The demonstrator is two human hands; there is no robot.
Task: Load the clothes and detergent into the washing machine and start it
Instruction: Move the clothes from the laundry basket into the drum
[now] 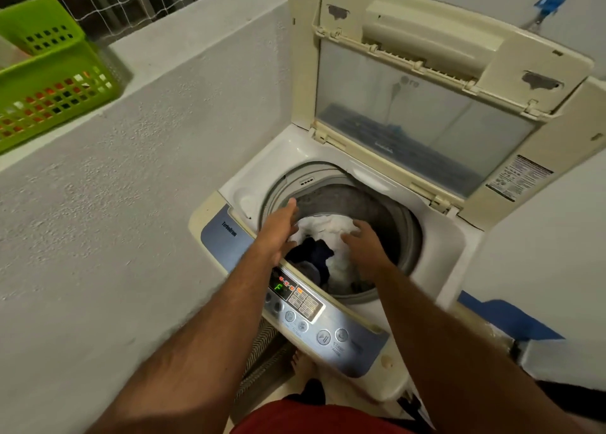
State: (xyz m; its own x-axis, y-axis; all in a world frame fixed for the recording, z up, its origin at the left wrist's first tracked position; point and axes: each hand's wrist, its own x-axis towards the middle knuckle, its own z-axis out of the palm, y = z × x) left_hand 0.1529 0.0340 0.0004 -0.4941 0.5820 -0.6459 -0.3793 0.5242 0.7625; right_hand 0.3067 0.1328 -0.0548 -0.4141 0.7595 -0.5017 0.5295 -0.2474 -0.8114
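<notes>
1. Location: the clothes (pixel 331 237) lie in the drum (pixel 367 204) of the washer (pixel 272 158), white pieces at the back, dark ones toward the front. The lid (pixel 423 112) stands raised behind the opening.
2. Left hand (pixel 278 230): reaches over the front rim with fingers (pixel 290 206) straight and released, at the left edge of the pile; it grasps nothing.
3. Right hand (pixel 360 246): spread over the white cloth, fingers loosely extended and released; whether they touch the cloth cannot be told.
4. Handling: the clothes look soft, limp and light. They should fold and bunch under pressure instead of sliding as one piece. A flat palm on the top of the pile suits pressing down; a pinch at any fold suits lifting.
5. Detergent: none is visible. That step appears outstanding.
6. Controls: the panel (pixel 308 305) lies under the forearms, with a lit display (pixel 283 286) and a start button (pixel 323 337). The forearms cross above it and must withdraw before use.
7. Surroundings: a green basket (pixel 49 73) sits on the ledge (pixel 157 60) at left, well apart from the washer. A foot (pixel 300 361) shows below the panel.
8. Obstruction: the raised lid must be lowered, probably before the start.
</notes>
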